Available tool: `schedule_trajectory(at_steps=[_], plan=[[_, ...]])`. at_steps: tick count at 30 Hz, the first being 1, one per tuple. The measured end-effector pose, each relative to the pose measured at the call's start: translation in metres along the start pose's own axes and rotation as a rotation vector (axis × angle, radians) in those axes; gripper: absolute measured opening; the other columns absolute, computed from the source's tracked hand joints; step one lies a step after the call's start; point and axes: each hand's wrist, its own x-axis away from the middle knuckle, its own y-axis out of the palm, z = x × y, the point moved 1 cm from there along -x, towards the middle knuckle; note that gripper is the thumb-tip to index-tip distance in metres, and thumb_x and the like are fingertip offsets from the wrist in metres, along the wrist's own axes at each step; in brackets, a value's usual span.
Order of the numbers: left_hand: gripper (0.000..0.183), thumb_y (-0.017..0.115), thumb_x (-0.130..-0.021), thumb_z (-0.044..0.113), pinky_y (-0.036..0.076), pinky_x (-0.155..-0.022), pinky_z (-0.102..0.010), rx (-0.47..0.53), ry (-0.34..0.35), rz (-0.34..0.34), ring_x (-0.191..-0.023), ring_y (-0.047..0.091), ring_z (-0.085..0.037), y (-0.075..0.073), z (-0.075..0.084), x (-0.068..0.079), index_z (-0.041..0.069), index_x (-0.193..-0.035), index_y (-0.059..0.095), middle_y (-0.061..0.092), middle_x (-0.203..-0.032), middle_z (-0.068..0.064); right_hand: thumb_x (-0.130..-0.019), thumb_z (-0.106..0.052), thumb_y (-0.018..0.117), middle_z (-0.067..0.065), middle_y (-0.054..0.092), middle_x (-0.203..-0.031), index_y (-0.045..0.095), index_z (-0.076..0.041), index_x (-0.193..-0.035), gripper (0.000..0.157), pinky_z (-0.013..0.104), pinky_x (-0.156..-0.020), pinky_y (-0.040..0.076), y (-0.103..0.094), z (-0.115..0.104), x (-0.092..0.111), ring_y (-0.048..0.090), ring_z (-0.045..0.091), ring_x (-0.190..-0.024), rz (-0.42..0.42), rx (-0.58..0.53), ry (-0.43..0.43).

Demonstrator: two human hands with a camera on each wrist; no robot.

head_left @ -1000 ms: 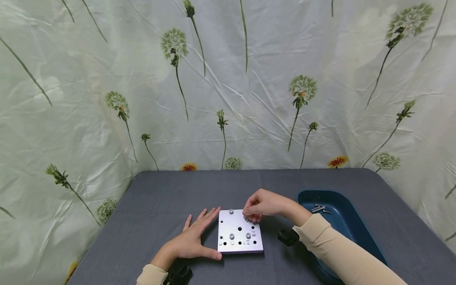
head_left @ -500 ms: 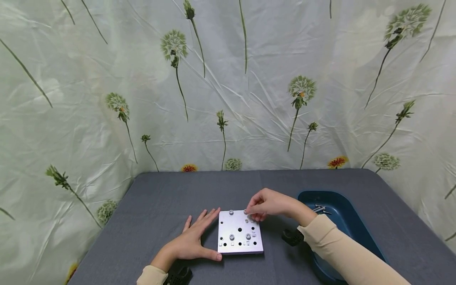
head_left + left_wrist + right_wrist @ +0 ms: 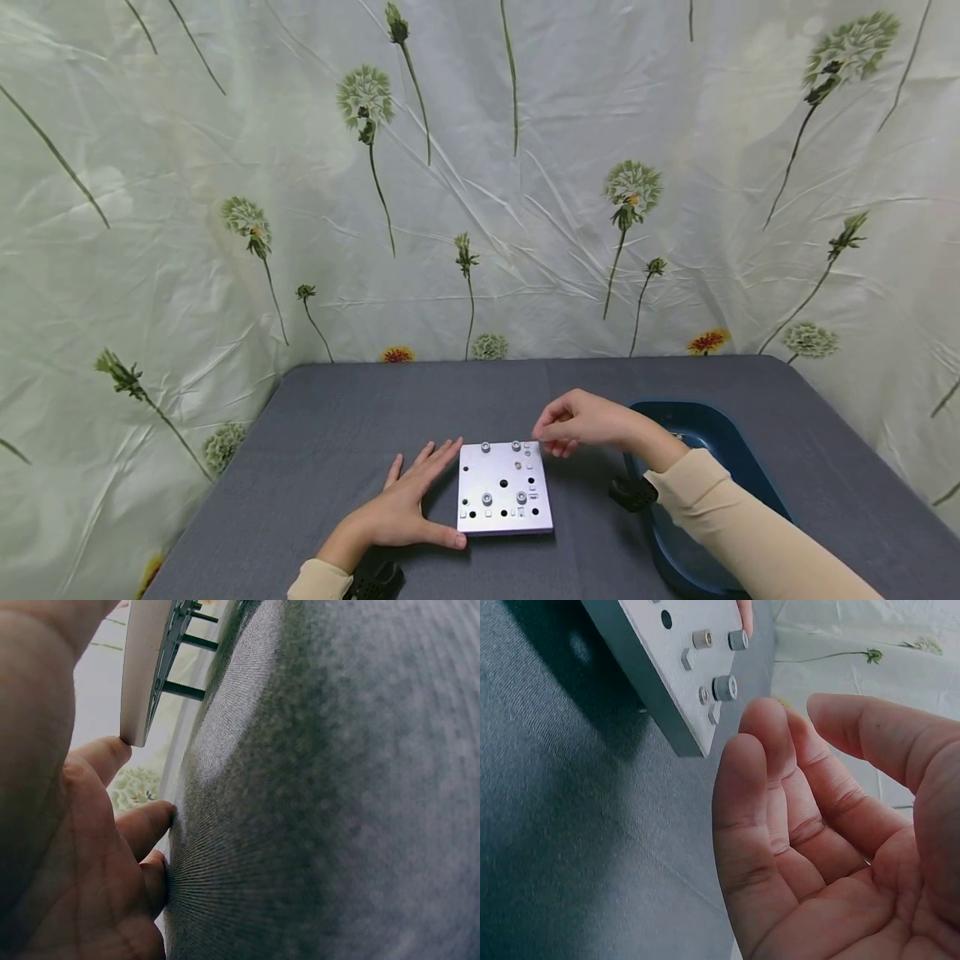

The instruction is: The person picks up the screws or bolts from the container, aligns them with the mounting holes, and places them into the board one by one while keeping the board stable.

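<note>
A square silver metal plate [image 3: 480,482] with dark holes and small hex and round fittings lies in front of me. Several socket-head screws stand in it, among them one near the far right corner [image 3: 516,447]. In the left wrist view, threaded screw shanks [image 3: 184,691] stick out of the plate's underside toward the tablecloth. My left hand [image 3: 411,504] is spread at the plate's left side, thumb and forefinger touching its corners. My right hand [image 3: 588,421] hovers just off the far right corner, fingers loosely bent, holding nothing. In the right wrist view a screw head [image 3: 724,688] shows near its fingertips.
A dark blue tray [image 3: 746,475] stands on the right, partly under my right forearm; small metal pieces [image 3: 678,437] show inside it. Grey cloth [image 3: 420,400] covers the table. Behind hangs a flowered curtain [image 3: 525,275]. Black wrist cameras [image 3: 633,493] sit under both wrists.
My right hand has let go of the screw at the far right corner and drawn away to the right, uncovering its head. The left hand stays put.
</note>
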Motion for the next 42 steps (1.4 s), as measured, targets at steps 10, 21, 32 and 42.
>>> schedule_trajectory(at_steps=[10,21,32,42], plan=[[0.126,0.097,-0.075,0.050,-0.015,-0.121,-0.082,0.001,-0.007,-0.003,-0.169,0.004,-0.045,0.000,-0.001,-0.001,0.029,-0.174,0.022,0.021,-0.181,-0.011,-0.105,-0.021,0.071,0.011,0.077,-0.092,0.078,0.002,-0.114,0.026,0.036,-0.078,0.064,-0.012,0.005,0.009,0.069,0.014,-0.078,0.027,0.002,0.004],[0.126,0.097,-0.076,0.050,-0.016,-0.121,-0.082,0.004,-0.002,-0.013,-0.169,0.002,-0.045,-0.001,-0.002,-0.001,0.029,-0.174,0.020,0.020,-0.181,-0.011,-0.106,-0.022,0.069,0.012,0.076,-0.092,0.076,0.004,-0.116,0.028,0.033,-0.076,0.062,-0.023,0.010,0.019,0.068,0.014,-0.079,0.028,0.002,-0.010],[0.126,0.096,-0.077,0.051,-0.015,-0.121,-0.082,-0.006,0.001,-0.015,-0.169,0.001,-0.045,0.000,-0.004,-0.002,0.030,-0.174,0.018,0.019,-0.181,-0.010,-0.107,-0.023,0.068,0.009,0.075,-0.091,0.075,0.005,-0.116,0.030,0.031,-0.072,0.062,-0.037,0.021,0.031,0.068,0.014,-0.078,0.053,-0.005,-0.006],[0.126,0.095,-0.077,0.052,-0.016,-0.120,-0.083,-0.008,0.010,-0.022,-0.169,0.001,-0.046,0.000,-0.003,-0.001,0.029,-0.174,0.018,0.018,-0.181,-0.011,-0.109,-0.023,0.065,0.006,0.074,-0.093,0.072,0.007,-0.121,0.033,0.030,-0.074,0.061,-0.058,0.033,0.054,0.068,0.015,-0.082,0.059,-0.038,-0.007]])
